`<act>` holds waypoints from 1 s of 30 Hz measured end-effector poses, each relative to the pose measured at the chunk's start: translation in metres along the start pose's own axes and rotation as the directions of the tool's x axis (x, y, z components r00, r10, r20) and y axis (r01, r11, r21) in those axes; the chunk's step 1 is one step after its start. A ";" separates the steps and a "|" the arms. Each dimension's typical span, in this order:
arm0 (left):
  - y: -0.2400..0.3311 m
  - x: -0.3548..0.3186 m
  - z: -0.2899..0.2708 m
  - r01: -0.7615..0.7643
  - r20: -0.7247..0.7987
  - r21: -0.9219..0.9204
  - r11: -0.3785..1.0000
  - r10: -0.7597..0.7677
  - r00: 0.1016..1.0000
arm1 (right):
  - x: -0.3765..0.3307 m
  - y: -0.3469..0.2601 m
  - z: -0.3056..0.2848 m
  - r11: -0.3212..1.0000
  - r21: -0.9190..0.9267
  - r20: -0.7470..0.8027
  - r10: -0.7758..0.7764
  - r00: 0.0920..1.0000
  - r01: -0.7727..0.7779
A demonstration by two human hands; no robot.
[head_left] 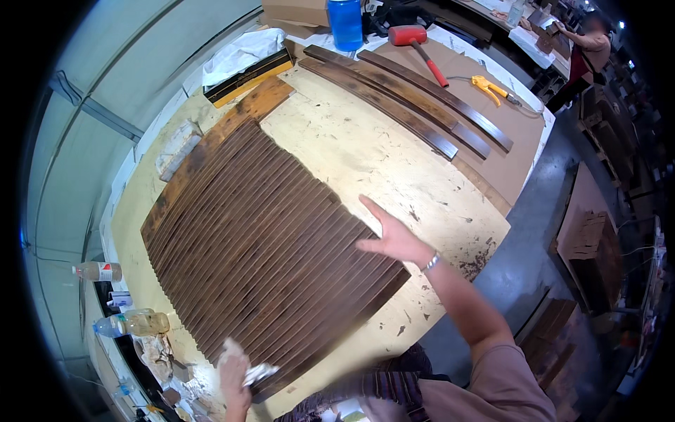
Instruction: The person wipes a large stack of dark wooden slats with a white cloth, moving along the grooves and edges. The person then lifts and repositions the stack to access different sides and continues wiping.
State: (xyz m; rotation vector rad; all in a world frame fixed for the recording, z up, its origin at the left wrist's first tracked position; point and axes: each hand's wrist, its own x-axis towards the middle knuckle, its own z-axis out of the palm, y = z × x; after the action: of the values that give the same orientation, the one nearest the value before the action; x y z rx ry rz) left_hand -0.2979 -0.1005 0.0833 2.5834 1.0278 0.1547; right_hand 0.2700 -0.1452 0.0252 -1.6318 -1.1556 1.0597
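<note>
Fingers [373, 208] of my right hand [395, 240] are spreading open above the dark wooden slats [267, 246] lying across the table [365, 155]; my left hand [233, 373] is gripping a crumpled rag [256, 371] at their near edge.

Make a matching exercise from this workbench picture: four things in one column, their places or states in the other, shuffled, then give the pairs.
1. red mallet
2. blue jar
3. left hand
4. right hand

A. open, fingers spread, over the row of dark wooden slats
B. lying on brown cardboard at the far end
C. holding a crumpled rag at the slats' near edge
D. upright beside a cardboard box

Pairs: 1-B, 2-D, 3-C, 4-A
</note>
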 end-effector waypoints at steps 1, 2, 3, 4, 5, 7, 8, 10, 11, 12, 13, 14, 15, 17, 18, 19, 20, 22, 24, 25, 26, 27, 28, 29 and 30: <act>-0.031 -0.017 -0.012 0.099 0.032 -0.054 0.994 -0.097 0.995 | 0.012 0.001 -0.004 0.999 0.035 -0.006 -0.010 1.000 0.010; -0.054 -0.071 -0.007 0.396 -0.075 -0.313 0.863 -0.438 0.896 | 0.034 0.000 0.006 0.997 0.069 0.045 -0.042 0.998 0.039; -0.066 -0.085 -0.008 0.555 -0.081 -0.571 0.605 -0.714 0.695 | 0.051 -0.006 0.009 0.993 0.099 0.069 -0.064 0.996 0.057; -0.086 -0.092 -0.015 0.509 -0.181 -0.621 0.596 -0.741 0.647 | 0.067 -0.012 0.011 0.993 0.113 0.094 -0.046 0.995 0.035; -0.100 -0.072 -0.024 0.443 -0.268 -0.667 0.599 -0.748 0.607 | 0.080 -0.010 0.009 0.990 0.134 0.078 -0.045 0.996 0.034; -0.065 -0.006 -0.040 0.379 -0.188 -0.844 0.379 -0.871 0.453 | 0.106 -0.006 0.017 0.985 0.169 0.082 -0.053 0.995 0.038; -0.083 -0.010 -0.025 0.312 -0.357 -0.804 0.505 -0.831 0.426 | 0.108 -0.028 0.029 0.995 0.097 0.167 -0.013 0.986 -0.003; -0.045 0.058 -0.022 0.208 -0.231 -0.905 0.371 -0.839 0.492 | 0.112 -0.015 0.033 0.994 -0.037 0.160 -0.097 0.982 0.104; -0.044 0.080 -0.013 0.144 -0.201 -0.934 0.328 -0.812 0.548 | 0.115 -0.009 0.034 0.992 -0.032 0.166 -0.115 0.979 0.122; -0.027 0.115 -0.004 0.113 -0.249 -0.914 0.390 -0.758 0.603 | 0.115 -0.013 0.033 0.993 -0.050 0.170 -0.099 0.981 0.109; -0.006 0.153 0.002 0.078 -0.295 -0.889 0.450 -0.695 0.655 | 0.112 -0.020 0.032 0.993 -0.068 0.171 -0.082 0.982 0.095; 0.013 0.183 0.000 0.261 -0.193 -0.823 0.504 -0.681 0.706 | 0.111 -0.025 0.032 0.993 -0.083 0.173 -0.068 0.983 0.083; 0.042 0.216 0.005 0.204 -0.182 -0.814 0.545 -0.572 0.800 | 0.110 -0.025 0.032 0.993 -0.102 0.168 -0.048 0.985 0.065; 0.068 0.280 0.029 -0.063 -0.275 -0.597 0.800 -0.130 0.953 | 0.113 -0.021 0.032 0.991 -0.133 0.147 -0.010 0.989 0.030; 0.098 0.313 0.034 -0.212 -0.359 -0.232 0.949 0.119 0.926 | 0.119 -0.014 0.033 0.985 -0.164 0.094 -0.041 0.995 0.056; 0.113 0.329 0.040 -0.230 -0.209 0.018 0.973 0.228 0.951 | 0.126 -0.011 0.037 0.976 -0.187 0.052 -0.100 0.994 0.108; 0.116 0.341 0.069 -0.233 -0.104 0.137 0.963 0.248 0.963 | 0.132 -0.006 0.039 0.967 -0.215 0.010 -0.137 0.990 0.136; 0.128 0.345 0.066 -0.176 0.042 0.130 0.976 0.172 0.984 | 0.132 -0.017 0.039 0.883 -0.431 -0.070 -0.236 0.969 0.184; 0.110 0.326 0.067 -0.163 0.017 0.099 0.982 0.162 0.987 | 0.133 -0.034 0.042 0.786 -0.587 -0.054 -0.276 0.960 0.193; 0.097 0.309 0.061 -0.140 0.022 0.093 0.986 0.139 0.990 | 0.134 -0.047 0.045 0.754 -0.636 -0.043 -0.248 0.968 0.165; 0.080 0.285 0.054 -0.098 0.004 0.093 0.991 0.098 0.995 | 0.140 -0.058 0.048 0.715 -0.683 -0.031 -0.234 0.972 0.150; 0.058 0.260 0.048 -0.074 -0.037 0.103 0.992 0.078 0.996 | 0.147 -0.060 0.051 0.691 -0.703 -0.009 -0.243 0.970 0.166; 0.034 0.232 0.040 -0.042 -0.081 0.098 0.994 0.050 0.995 | 0.155 -0.061 0.054 0.670 -0.720 0.009 -0.252 0.968 0.181; 0.006 0.202 0.033 0.000 -0.137 0.128 0.992 0.018 0.990 | 0.164 -0.063 0.058 0.649 -0.734 0.028 -0.264 0.964 0.199; -0.027 0.169 0.029 0.029 -0.231 0.121 0.992 0.000 0.973 | 0.172 -0.066 0.059 0.649 -0.735 0.025 -0.263 0.965 0.196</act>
State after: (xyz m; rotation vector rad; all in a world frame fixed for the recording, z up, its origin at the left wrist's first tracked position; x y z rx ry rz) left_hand -0.1851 0.0252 0.0414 2.7163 1.1703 0.4086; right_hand 0.2346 0.0444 0.0431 -2.0177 -1.8275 0.3331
